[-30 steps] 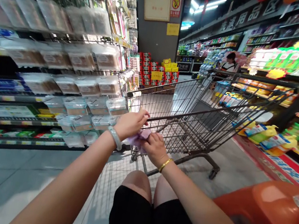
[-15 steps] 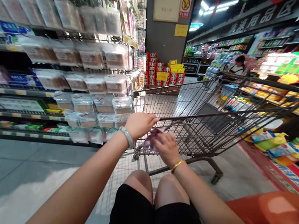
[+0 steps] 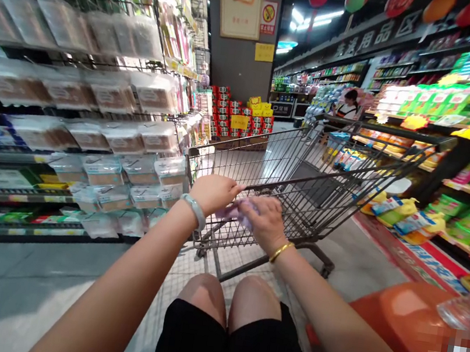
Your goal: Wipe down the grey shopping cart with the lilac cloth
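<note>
A metal shopping cart [image 3: 264, 216] stands right in front of my knees. My left hand [image 3: 213, 192], with a pale bangle at the wrist, is closed over the cart's near top rim. A purple cloth [image 3: 238, 212] lies against the wire side just under that rim. My right hand [image 3: 264, 218], wearing a gold bracelet, is closed on the cloth and presses it to the wires. Part of the cloth is hidden beneath the fingers.
Racks of bagged goods [image 3: 114, 96] rise on the left. Red boxes [image 3: 221, 115] are stacked by a pillar. Bottles and packs [image 3: 409, 217] line the right shelves, an orange rounded object [image 3: 399, 318] sits at my right, and a person [image 3: 348, 107] is farther back.
My view has turned slightly right, so the cart and shelves sit further left. The right hand and cloth have shifted slightly along the wires; the left hand keeps its hold on the rim.
</note>
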